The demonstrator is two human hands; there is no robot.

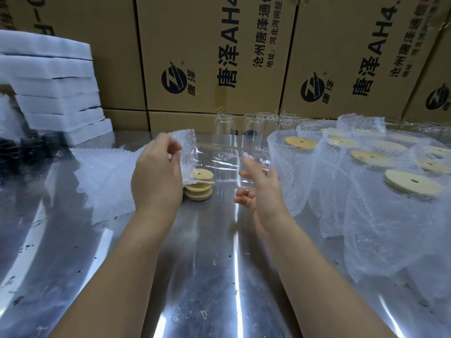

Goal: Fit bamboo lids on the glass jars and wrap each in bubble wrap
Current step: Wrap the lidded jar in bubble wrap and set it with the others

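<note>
Left hand (pixel 156 172) is pinching a bubble wrap (pixel 186 142) corner; right hand (pixel 258 189) is resting spread fingers against a sideways glass jar (pixel 219 164) above the lid stack (pixel 199 185). Loose support is likely risking the jar slipping onto the metal table (pixel 219 264), cracking.

Printed cardboard boxes (pixel 214 52) stacked behind reflective metal table (pixel 207 276).
</note>
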